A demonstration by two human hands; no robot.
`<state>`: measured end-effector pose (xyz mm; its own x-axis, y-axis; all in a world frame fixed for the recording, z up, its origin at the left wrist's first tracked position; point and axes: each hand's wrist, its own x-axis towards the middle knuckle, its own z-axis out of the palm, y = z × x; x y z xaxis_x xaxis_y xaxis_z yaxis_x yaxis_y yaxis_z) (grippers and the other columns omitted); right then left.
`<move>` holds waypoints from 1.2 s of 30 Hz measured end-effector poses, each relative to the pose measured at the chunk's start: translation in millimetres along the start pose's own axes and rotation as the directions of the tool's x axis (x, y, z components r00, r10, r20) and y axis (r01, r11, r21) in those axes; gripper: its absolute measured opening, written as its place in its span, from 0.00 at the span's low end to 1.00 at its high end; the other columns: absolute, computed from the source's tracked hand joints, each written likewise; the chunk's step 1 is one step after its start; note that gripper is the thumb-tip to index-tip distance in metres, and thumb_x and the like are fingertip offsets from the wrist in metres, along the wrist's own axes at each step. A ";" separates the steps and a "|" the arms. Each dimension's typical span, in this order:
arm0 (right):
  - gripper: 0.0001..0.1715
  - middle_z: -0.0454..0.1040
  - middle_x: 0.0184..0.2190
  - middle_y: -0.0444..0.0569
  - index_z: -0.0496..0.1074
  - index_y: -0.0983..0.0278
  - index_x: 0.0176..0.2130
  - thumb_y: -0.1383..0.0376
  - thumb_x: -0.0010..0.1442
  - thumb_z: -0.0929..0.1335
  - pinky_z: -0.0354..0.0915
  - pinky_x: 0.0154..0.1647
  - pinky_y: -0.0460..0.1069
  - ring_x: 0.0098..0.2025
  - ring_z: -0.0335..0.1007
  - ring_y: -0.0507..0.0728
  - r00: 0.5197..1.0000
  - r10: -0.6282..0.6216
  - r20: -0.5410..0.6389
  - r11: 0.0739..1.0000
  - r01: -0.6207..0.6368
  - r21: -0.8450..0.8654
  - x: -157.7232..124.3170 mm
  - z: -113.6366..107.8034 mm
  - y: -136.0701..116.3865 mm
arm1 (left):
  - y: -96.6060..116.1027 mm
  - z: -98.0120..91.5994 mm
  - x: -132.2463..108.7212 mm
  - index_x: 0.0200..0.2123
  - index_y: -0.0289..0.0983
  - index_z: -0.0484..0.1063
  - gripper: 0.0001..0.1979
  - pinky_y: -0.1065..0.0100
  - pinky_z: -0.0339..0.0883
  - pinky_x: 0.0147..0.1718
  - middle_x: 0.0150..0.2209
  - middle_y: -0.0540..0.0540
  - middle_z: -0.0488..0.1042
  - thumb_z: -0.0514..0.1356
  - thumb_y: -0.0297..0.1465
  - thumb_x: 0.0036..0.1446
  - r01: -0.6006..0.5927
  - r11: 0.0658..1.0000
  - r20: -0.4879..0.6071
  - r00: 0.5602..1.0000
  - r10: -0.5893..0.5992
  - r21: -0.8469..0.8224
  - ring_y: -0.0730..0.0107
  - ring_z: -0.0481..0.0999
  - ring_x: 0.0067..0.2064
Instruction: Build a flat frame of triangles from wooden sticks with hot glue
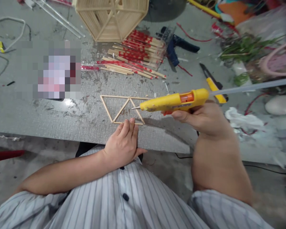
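The right grip (203,118), around the yellow glue gun (165,101), hides its handle.

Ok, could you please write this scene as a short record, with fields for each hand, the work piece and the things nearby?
Left hand: resting at the near edge of the stick frame
Right hand: holding a yellow glue gun
Nozzle: appears over the frame; contact unclear
Frame layout: slanting sticks between two long ones
Beyond the frame: red-marked sticks
Right side: yellow-and-black cutter
Surface: grey table
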<state>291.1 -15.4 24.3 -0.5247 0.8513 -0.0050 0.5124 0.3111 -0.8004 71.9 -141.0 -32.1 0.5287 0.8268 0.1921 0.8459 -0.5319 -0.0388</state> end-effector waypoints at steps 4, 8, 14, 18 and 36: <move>0.21 0.81 0.31 0.48 0.74 0.56 0.32 0.43 0.50 0.72 0.76 0.38 0.58 0.34 0.79 0.62 0.993 0.078 -0.085 0.991 -0.068 0.113 -6.7 -3.0 4.0 | -2.8 0.4 0.4 0.58 0.18 0.68 0.41 0.54 0.69 0.55 0.60 0.22 0.67 0.51 0.53 0.65 0.007 0.999 -0.027 1.000 -0.008 -0.038 0.42 0.70 0.61; 0.20 0.81 0.32 0.48 0.73 0.56 0.31 0.44 0.50 0.72 0.76 0.39 0.57 0.35 0.79 0.62 0.988 0.103 -0.114 0.991 -0.092 0.095 -11.2 -4.4 3.1 | -5.3 0.6 0.8 0.57 0.17 0.70 0.39 0.54 0.71 0.54 0.58 0.22 0.70 0.55 0.51 0.64 0.001 0.999 -0.080 0.997 -0.004 -0.048 0.41 0.72 0.58; 0.20 0.81 0.32 0.49 0.75 0.56 0.31 0.44 0.53 0.70 0.75 0.39 0.57 0.36 0.78 0.63 0.996 0.070 -0.054 0.998 -0.070 0.005 -16.9 -7.7 6.3 | -6.2 -2.8 2.5 0.56 0.17 0.70 0.36 0.55 0.72 0.52 0.56 0.25 0.73 0.53 0.49 0.66 -0.001 0.999 -0.097 0.995 -0.002 -0.032 0.43 0.74 0.56; 0.22 0.80 0.30 0.49 0.76 0.58 0.31 0.43 0.53 0.70 0.74 0.33 0.56 0.31 0.77 0.61 0.995 0.100 -0.013 0.994 -0.101 -0.037 -23.9 -10.3 7.2 | -5.7 -3.0 3.4 0.55 0.17 0.72 0.36 0.55 0.72 0.51 0.55 0.26 0.74 0.54 0.49 0.65 0.000 1.000 -0.118 0.993 -0.003 -0.024 0.43 0.74 0.54; 0.26 0.80 0.29 0.47 0.78 0.57 0.33 0.40 0.55 0.67 0.73 0.33 0.57 0.31 0.78 0.62 0.992 0.122 -0.034 0.976 -0.127 -0.179 -39.8 -14.0 15.6 | -5.4 -2.1 4.4 0.54 0.17 0.72 0.35 0.56 0.71 0.51 0.52 0.28 0.74 0.55 0.47 0.65 0.018 0.999 -0.123 0.992 -0.022 -0.033 0.45 0.73 0.52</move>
<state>329.5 -38.5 20.4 -0.4344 0.8969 -0.0824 0.6879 0.2713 -0.6732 69.5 -134.9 -29.0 0.4976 0.8092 0.3123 0.8523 -0.5231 -0.0027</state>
